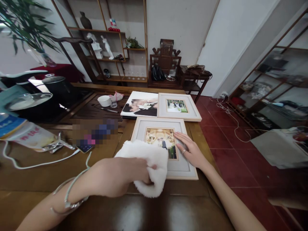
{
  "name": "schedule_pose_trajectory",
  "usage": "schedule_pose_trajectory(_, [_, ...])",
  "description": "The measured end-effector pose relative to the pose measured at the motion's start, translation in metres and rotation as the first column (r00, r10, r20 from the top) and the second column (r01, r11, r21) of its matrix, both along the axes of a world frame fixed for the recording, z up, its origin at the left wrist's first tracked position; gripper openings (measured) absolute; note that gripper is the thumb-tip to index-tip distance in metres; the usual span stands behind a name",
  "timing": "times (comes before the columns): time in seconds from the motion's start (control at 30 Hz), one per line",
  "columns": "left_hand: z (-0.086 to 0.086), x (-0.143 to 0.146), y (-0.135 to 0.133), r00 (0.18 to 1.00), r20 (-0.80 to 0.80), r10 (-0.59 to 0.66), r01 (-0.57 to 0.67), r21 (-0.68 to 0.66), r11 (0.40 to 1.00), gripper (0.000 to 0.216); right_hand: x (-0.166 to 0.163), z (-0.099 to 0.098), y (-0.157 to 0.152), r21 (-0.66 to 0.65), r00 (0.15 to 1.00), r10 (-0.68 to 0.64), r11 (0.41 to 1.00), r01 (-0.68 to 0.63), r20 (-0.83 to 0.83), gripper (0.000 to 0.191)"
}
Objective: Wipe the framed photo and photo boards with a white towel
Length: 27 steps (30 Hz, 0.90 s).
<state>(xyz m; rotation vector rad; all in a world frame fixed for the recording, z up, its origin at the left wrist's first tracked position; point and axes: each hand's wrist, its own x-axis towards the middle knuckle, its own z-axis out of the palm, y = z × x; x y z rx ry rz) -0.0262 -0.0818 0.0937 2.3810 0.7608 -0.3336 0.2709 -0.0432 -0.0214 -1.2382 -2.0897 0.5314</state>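
My left hand [120, 175], with bangles at the wrist, grips a fluffy white cloth [146, 150]. The cloth lies over the lower left part of a pale wooden picture frame [184, 171], hiding that corner. Inside the frame, a grey-white mat surrounds a photo [160, 138] of a couple before a golden backdrop. Fingers stretched out, my right hand [191, 149] rests on the frame's right side, its fingertips at the photo's edge. Behind it lie a second framed photo [176, 106] and an unframed photo print [141, 104] showing a person in dark clothing with white flowers.
On the wooden table [101, 189], a phone [85, 144] with a white cable, a plastic packet [31, 133], a white bowl [104, 100] and dark pots [57, 86] stand to the left. A carved chair [166, 61] and display shelves [108, 30] are behind. Red tiles [231, 160] lie right.
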Motion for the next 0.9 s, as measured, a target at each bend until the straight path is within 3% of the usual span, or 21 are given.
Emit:
schedule_pose_trajectory(0.07, [-0.002,0.008,0.009,0.998,-0.042,0.035,-0.034,0.028,0.999,0.053,0.000,0.000,0.000,0.002,1.000,-0.003,1.000,0.003,-0.003,0.041])
schedule_pose_trajectory(0.17, [-0.018,0.019,0.029,0.992,-0.074,0.105,-0.087,0.218,0.972,0.054,0.000,0.001,0.000,0.005,1.000,-0.003,1.000,0.003,-0.003,0.040])
schedule_pose_trajectory(0.3, [-0.036,0.024,0.061,0.975,-0.172,0.139,-0.056,0.413,0.909,0.060,0.000,0.002,0.000,0.007,1.000,0.002,1.000,-0.002,0.006,0.041])
schedule_pose_trajectory(0.43, [-0.042,0.023,0.085,0.968,-0.070,0.241,-0.154,0.595,0.789,0.068,0.001,0.000,0.000,0.013,1.000,0.003,1.000,-0.003,0.002,0.041])
schedule_pose_trajectory(0.53, [-0.052,0.023,0.099,0.955,0.007,0.297,-0.228,0.658,0.717,0.066,0.001,-0.001,-0.001,0.013,1.000,0.005,1.000,-0.005,-0.004,0.041])
schedule_pose_trajectory(0.73, [-0.073,0.038,0.113,0.979,0.090,0.183,-0.197,0.647,0.736,0.054,-0.001,-0.001,-0.001,0.025,1.000,-0.010,1.000,0.010,-0.007,0.041])
schedule_pose_trajectory(0.9, [-0.071,0.085,0.116,0.994,0.104,0.016,-0.080,0.645,0.760,0.056,-0.002,-0.001,0.000,0.043,1.000,0.003,0.999,-0.003,-0.020,0.035])
